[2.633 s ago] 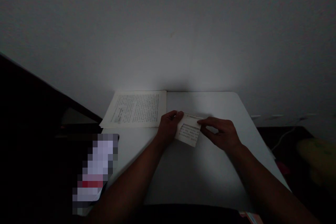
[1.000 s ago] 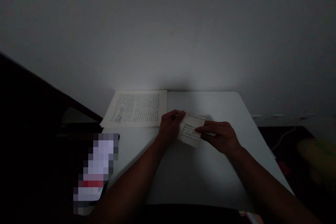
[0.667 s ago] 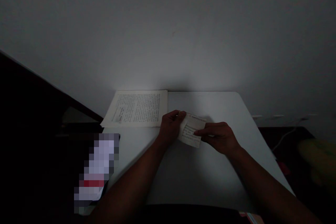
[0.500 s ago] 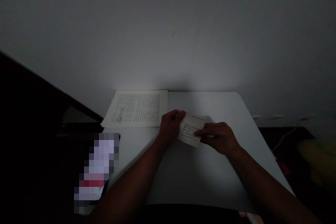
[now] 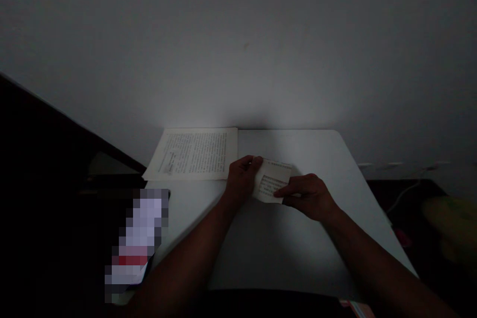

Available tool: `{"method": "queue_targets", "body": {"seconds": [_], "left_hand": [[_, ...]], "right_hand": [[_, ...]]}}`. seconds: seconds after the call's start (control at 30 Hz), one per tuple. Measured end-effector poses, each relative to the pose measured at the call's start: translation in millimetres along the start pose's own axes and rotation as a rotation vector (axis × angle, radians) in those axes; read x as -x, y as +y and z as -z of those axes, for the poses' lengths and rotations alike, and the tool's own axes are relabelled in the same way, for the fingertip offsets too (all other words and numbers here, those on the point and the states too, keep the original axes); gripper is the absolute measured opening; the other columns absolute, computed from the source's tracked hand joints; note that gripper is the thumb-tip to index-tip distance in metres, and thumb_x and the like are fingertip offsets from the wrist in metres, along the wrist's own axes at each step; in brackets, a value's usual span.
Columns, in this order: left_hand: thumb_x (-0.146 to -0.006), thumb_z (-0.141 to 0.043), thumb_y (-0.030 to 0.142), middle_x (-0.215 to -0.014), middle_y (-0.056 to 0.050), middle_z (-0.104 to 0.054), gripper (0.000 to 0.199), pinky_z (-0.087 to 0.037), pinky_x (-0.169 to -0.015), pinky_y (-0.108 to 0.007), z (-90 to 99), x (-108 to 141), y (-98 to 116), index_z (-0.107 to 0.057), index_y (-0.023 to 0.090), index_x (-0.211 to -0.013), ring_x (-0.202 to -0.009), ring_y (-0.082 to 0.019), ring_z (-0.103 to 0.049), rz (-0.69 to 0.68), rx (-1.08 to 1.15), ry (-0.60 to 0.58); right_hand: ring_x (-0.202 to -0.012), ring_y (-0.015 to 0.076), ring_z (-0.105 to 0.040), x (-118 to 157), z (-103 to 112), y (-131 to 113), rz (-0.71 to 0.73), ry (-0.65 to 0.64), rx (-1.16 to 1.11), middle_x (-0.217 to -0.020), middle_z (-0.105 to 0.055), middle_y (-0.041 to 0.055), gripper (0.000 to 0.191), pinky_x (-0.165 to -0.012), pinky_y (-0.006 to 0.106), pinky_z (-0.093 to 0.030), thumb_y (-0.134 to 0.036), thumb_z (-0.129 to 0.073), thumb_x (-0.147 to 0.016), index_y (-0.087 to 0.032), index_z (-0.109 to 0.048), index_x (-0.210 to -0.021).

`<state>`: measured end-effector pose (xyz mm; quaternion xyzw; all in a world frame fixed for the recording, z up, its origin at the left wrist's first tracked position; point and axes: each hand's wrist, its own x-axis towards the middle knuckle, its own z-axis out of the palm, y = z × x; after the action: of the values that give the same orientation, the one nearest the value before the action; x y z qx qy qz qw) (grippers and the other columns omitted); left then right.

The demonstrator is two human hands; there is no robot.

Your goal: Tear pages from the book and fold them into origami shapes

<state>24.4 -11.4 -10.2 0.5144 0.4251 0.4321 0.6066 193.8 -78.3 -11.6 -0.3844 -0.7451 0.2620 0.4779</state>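
A small folded piece of printed paper [image 5: 272, 178] is held up between both hands, above the white table [image 5: 305, 151]. My left hand [image 5: 242, 179] pinches its left edge, the thumb near the top left corner. At the lower right edge, my right hand [image 5: 311, 196] grips the paper between thumb and fingers. Dark lines of print show on the side facing me. Farther left, a larger printed sheet or stack of sheets [image 5: 197, 154] lies flat on the table near the wall.
A phone-like device [image 5: 145, 228] with a blurred-out lit screen lies at the table's left edge. Behind the table rises a pale wall [image 5: 246, 49]. A white cable [image 5: 404, 194] hangs at the right, near a yellowish object [image 5: 450, 223]. The room is dim.
My right hand has shifted slightly along the paper's lower right edge. The paper's lower part has bent upward a little. My left hand stays in place.
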Motion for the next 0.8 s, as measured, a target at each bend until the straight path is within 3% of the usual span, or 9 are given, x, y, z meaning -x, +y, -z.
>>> {"method": "queue_targets", "body": {"seconds": [0.23, 0.4, 0.5, 0.6, 0.73, 0.8], "left_hand": [[-0.074, -0.064, 0.047, -0.055, 0.004, -0.051, 0.034, -0.036, -0.046, -0.02, -0.1, 0, -3, -0.057, 0.015, -0.066, -0.049, -0.008, -0.046, -0.01, 0.046, 0.03], [-0.072, -0.066, 0.049, -0.052, 0.005, -0.049, 0.038, -0.034, -0.043, -0.019, 1.7, -1, -8, -0.05, 0.016, -0.062, -0.045, -0.007, -0.045, 0.039, 0.069, 0.005], [-0.071, -0.067, 0.048, -0.05, 0.005, -0.049, 0.038, -0.033, -0.038, -0.018, 2.8, 0, -9, -0.049, 0.016, -0.063, -0.039, -0.006, -0.043, 0.098, 0.147, -0.102], [-0.072, -0.067, 0.047, -0.046, 0.005, -0.05, 0.036, -0.029, -0.031, -0.018, 3.3, 4, -6, -0.05, 0.016, -0.066, -0.031, -0.006, -0.04, 0.16, 0.199, -0.276], [-0.07, -0.07, 0.045, -0.044, 0.003, -0.053, 0.035, -0.031, -0.03, -0.018, 2.8, 9, -2, -0.056, 0.013, -0.072, -0.03, -0.006, -0.042, 0.253, 0.211, -0.499], [-0.07, -0.07, 0.044, -0.046, 0.003, -0.055, 0.035, -0.033, -0.03, -0.017, 1.8, 9, -2, -0.058, 0.012, -0.075, -0.03, -0.006, -0.043, 0.247, 0.205, -0.518]], "right_hand": [[-0.054, 0.0121, -0.065, -3, -3, -3, -0.005, 0.05, 0.042, -0.066, -0.071, 0.0006, 0.006, -0.051, 0.021, -0.053, -0.023, -0.071, -0.073, -0.023, -0.074, -0.078], [-0.068, 0.0175, -0.07, 1, -2, 2, -0.153, 0.162, -0.156, -0.078, -0.074, 0.0034, 0.007, -0.063, 0.028, -0.058, -0.022, -0.076, -0.069, -0.022, -0.071, -0.073], [-0.062, 0.0174, -0.068, 3, 1, 6, -0.223, 0.253, -0.356, -0.073, -0.073, 0.0024, 0.012, -0.058, 0.03, -0.057, -0.029, -0.075, -0.071, -0.022, -0.067, -0.077], [-0.06, 0.0182, -0.066, 2, 6, 10, -0.202, 0.315, -0.489, -0.073, -0.071, 0.0019, 0.017, -0.052, 0.031, -0.054, -0.038, -0.07, -0.075, -0.025, -0.062, -0.083], [-0.057, 0.0176, -0.064, -2, 9, 10, -0.174, 0.356, -0.454, -0.077, -0.068, 0.0022, 0.013, -0.05, 0.031, -0.051, -0.039, -0.055, -0.085, -0.027, -0.055, -0.088], [-0.057, 0.0174, -0.063, -4, 9, 8, -0.173, 0.34, -0.423, -0.079, -0.067, 0.0029, 0.013, -0.052, 0.032, -0.05, -0.038, -0.048, -0.088, -0.028, -0.053, -0.095]]}}
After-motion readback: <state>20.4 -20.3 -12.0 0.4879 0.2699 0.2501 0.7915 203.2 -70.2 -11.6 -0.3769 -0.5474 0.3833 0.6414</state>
